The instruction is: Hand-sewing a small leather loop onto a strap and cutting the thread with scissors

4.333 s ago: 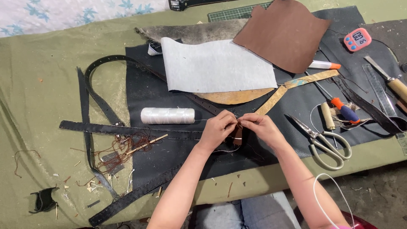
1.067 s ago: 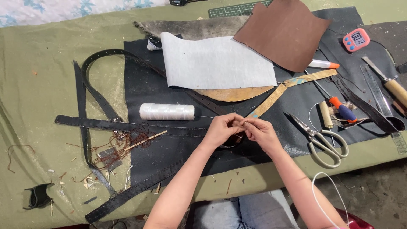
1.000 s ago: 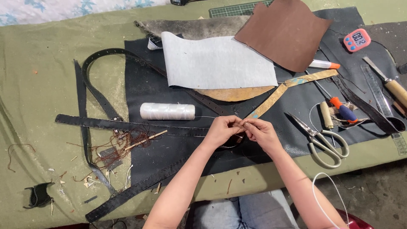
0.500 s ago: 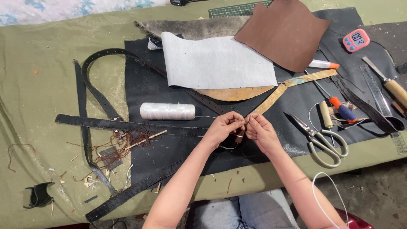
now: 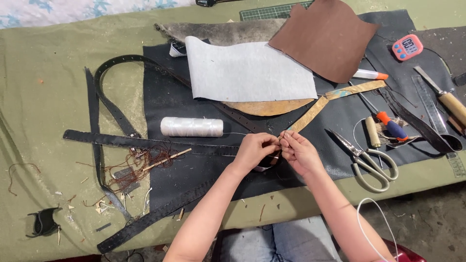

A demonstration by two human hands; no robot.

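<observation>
1. Strap piece [image 5: 268,161], small and dark, sat between my two hands at the near edge of the black leather mat [image 5: 204,104], low on the counter [image 5: 43,97].
2. My left hand [image 5: 255,151] was closed in a pinch on the strap piece; my right hand [image 5: 298,153] was closed too, fingertips meeting the left ones, pinching what looked like a needle or thread end, too small to tell which.
3. White thread ran from the spool [image 5: 191,126] just left of my hands toward the pinch point.
4. Judgement: the work was fine stitching or threading. It wanted both pinches kept close together, the piece held steady by the left, and the right drawing straight so the thread did not kink.
5. Slack from the spool should stay free of the long black belt strip [image 5: 145,142] lying beside it.
6. Scissors [image 5: 369,160] lay near my right wrist, within reach, apart from the tan strip [image 5: 310,112].
7. Risk judged: loose brown thread scraps [image 5: 138,167] to the left could snag.
</observation>
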